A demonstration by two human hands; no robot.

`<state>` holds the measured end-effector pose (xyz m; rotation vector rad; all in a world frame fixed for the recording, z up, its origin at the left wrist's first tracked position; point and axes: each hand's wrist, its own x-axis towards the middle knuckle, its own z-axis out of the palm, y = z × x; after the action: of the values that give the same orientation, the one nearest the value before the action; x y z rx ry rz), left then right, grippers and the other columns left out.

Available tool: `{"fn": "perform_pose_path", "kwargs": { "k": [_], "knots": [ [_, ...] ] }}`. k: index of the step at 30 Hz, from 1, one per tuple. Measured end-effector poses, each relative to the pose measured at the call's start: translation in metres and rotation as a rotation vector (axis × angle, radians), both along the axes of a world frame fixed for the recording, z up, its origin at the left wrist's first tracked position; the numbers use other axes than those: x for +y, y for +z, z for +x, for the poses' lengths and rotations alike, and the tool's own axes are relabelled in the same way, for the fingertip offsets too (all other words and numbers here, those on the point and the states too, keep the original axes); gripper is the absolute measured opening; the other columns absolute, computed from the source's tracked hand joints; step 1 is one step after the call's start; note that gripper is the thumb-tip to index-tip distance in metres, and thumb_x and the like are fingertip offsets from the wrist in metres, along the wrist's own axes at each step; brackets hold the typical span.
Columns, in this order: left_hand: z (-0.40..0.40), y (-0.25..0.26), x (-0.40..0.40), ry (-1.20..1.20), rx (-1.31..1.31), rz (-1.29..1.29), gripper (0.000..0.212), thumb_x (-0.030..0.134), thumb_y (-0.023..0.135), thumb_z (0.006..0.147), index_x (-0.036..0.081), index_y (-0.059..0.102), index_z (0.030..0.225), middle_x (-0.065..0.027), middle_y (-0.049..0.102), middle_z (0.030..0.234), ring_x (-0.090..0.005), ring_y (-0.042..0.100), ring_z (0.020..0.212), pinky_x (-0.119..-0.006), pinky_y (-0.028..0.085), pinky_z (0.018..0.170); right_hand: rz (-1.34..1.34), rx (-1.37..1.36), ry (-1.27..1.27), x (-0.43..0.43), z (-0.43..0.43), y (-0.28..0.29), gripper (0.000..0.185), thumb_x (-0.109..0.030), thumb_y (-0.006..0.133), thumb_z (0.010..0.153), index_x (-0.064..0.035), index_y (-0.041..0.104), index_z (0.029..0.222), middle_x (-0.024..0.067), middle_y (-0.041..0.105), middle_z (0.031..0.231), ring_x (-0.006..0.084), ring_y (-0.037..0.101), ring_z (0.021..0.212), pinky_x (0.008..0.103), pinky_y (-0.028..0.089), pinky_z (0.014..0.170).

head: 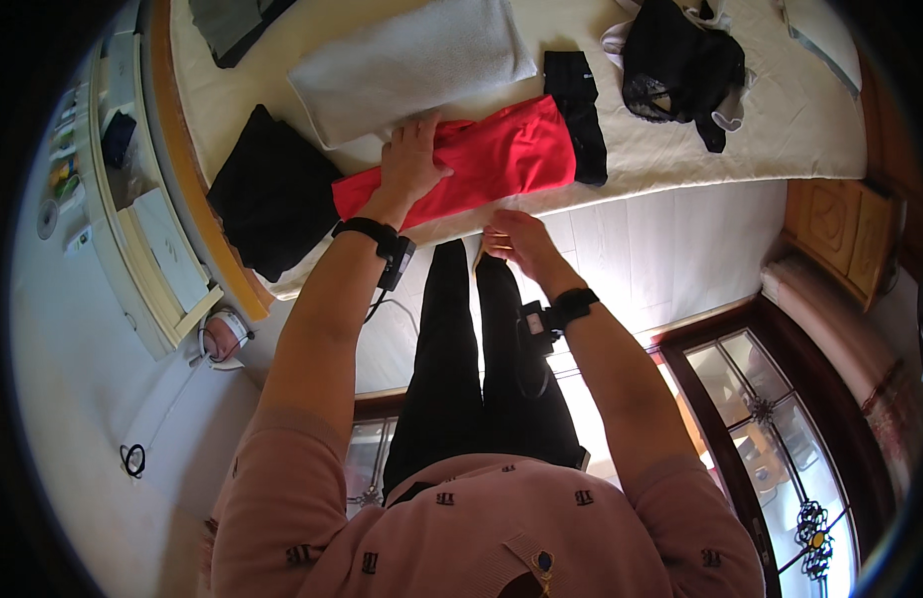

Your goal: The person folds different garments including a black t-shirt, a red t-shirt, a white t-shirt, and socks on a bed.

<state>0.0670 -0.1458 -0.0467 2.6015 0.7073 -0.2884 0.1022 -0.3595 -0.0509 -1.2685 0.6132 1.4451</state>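
Observation:
My left hand (pixel 413 164) lies palm down on a folded red garment (pixel 506 153), its thumb apart from the fingers. The red cloth is a long strip along the near edge of the bed (pixel 678 161). Just off that edge, my right hand (pixel 517 239) hangs with its fingers curled; whether anything is between them is hard to make out. At the right end of the red garment, a folded black garment (pixel 588 142) is partly covered by it. A larger folded black garment (pixel 274 190) touches its left end.
Behind the red cloth lies a folded light grey towel (pixel 416 67). A black lace-trimmed garment (pixel 678 67) is heaped at the right. Further off is a grey and dark garment (pixel 233 30). A wooden nightstand (pixel 838 224) and a glazed door (pixel 775 418) stand to the right.

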Motion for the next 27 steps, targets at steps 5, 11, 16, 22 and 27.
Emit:
{"fn": "perform_pose_path", "kwargs": {
  "k": [5,11,16,22,27],
  "knots": [
    [0.001,-0.012,0.019,0.062,0.269,-0.226,0.058,0.023,0.074,0.062,0.008,0.053,0.114,-0.0157,0.059,0.104,-0.0340,0.053,0.101,-0.043,0.042,0.085,0.076,0.177,-0.306,0.045,-0.018,-0.007,0.019,-0.012,0.063,0.077,-0.0096,0.055,0.093,0.0022,0.059,0.083,0.0158,0.057,0.075,0.0311,0.047,0.067],
    [0.007,0.045,0.029,0.341,0.217,-1.132,0.038,0.021,0.071,0.072,-0.002,0.062,0.101,-0.0117,0.065,0.089,-0.0202,0.062,0.079,-0.030,0.048,0.075,0.076,0.027,-0.454,0.040,-0.004,0.023,0.021,-0.011,0.064,0.075,-0.0077,0.055,0.094,0.0037,0.058,0.085,0.0158,0.054,0.077,0.0290,0.045,0.070],
    [-0.025,0.140,0.010,0.489,0.096,-1.300,0.035,0.021,0.071,0.075,-0.005,0.063,0.096,-0.0080,0.065,0.086,-0.0131,0.059,0.076,-0.024,0.047,0.071,0.100,-0.290,-0.058,0.004,0.016,0.139,0.042,-0.016,0.070,0.071,-0.0031,0.051,0.107,0.0092,0.055,0.097,0.0189,0.052,0.088,0.0312,0.044,0.078],
    [-0.037,0.238,-0.030,0.241,0.027,-1.219,0.019,0.013,0.069,0.075,0.000,0.066,0.089,-0.0015,0.063,0.076,-0.0070,0.054,0.070,-0.023,0.045,0.068,0.284,-1.487,0.800,0.009,0.028,0.250,0.086,-0.029,0.079,0.059,-0.0065,0.035,0.129,0.0181,0.045,0.122,0.0341,0.042,0.113,0.0435,0.034,0.095],
    [-0.043,0.271,-0.024,0.221,0.049,-1.185,0.019,0.013,0.070,0.075,0.001,0.065,0.089,-0.0009,0.064,0.079,-0.0072,0.054,0.072,-0.022,0.045,0.070,0.232,-1.038,1.009,0.027,0.021,0.260,0.058,-0.029,0.067,0.073,-0.0036,0.045,0.121,0.0162,0.063,0.090,0.0305,0.061,0.082,0.0360,0.047,0.077]
  ]
}}
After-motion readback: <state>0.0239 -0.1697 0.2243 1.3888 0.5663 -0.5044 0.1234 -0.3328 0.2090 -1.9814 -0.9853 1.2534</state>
